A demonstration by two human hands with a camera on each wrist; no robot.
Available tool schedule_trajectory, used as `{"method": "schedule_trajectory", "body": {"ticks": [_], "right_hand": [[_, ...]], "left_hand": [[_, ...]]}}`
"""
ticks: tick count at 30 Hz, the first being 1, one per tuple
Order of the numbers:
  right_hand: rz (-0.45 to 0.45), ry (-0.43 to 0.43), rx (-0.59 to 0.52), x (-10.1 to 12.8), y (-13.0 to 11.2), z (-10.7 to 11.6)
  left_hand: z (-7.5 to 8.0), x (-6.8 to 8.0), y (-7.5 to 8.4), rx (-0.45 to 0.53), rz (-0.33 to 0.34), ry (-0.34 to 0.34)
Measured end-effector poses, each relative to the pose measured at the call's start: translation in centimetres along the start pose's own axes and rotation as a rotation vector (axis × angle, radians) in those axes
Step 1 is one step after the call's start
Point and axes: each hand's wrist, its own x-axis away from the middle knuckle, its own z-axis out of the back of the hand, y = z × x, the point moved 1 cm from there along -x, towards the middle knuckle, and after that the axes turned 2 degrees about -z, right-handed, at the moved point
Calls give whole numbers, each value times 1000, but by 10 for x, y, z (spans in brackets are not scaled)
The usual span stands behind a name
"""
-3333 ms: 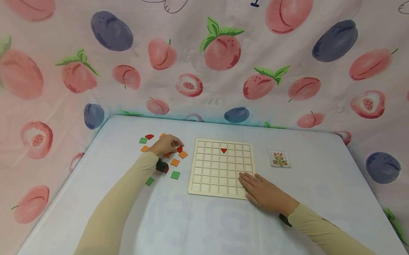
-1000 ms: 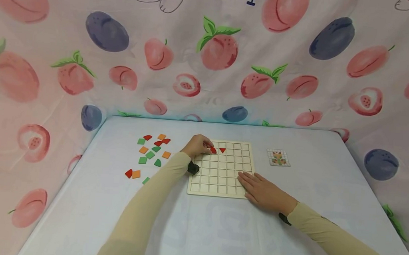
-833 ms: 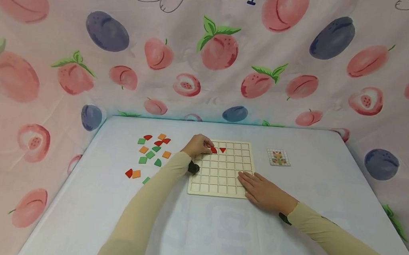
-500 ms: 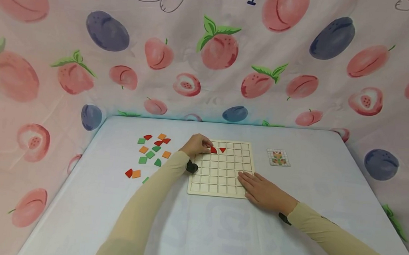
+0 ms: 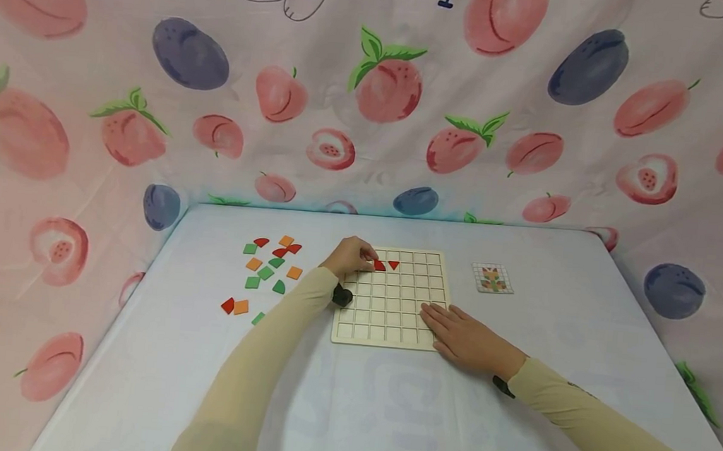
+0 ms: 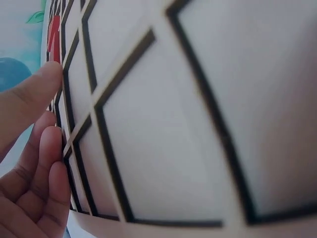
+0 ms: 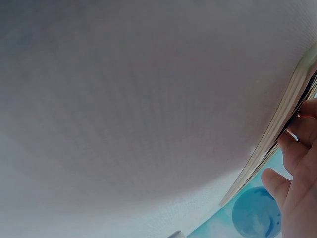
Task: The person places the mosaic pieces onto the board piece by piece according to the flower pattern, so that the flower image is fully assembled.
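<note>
Red curved tile (image 5: 378,265) at the second row of the wooden grid board (image 5: 392,323), just left of the red triangle (image 5: 393,265), pinched there by curled fingertips of the left hand (image 5: 349,256). Right hand (image 5: 464,338) flat on the board's near right corner, fingers straight and released. Loose red, green and orange tiles (image 5: 265,269) scattered left of the board, pattern card (image 5: 492,279) to its right, all on the pale table (image 5: 360,409).
</note>
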Motion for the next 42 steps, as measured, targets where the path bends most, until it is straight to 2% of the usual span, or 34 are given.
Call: {"method": "schedule_trajectory", "body": {"ticks": [12,15,19,22,27,31,36,42], "right_hand": [[1,4,-12,0,-3,4],[0,0,-19,0,-3,4],[2,0,-27,0,-4,4],[2,6,-23,0,-3,5],[-5,8,-11,1,-3,5],[-8,1,-14,1,-3,5],[-6,2,-20,2,-3,6],[-3,1,-20,1,-4,7]], "left_hand": [[-2,2,0,29,23,14],[0,3,-2,31,-1,7],[12,9,-8,35,-46,14],[31,15,-13,34,-51,70],[71,33,-31,59,34,195],[93,48,-50,78,139,230],[103,58,-68,40,247,217],[101,63,-80,-29,282,249]]}}
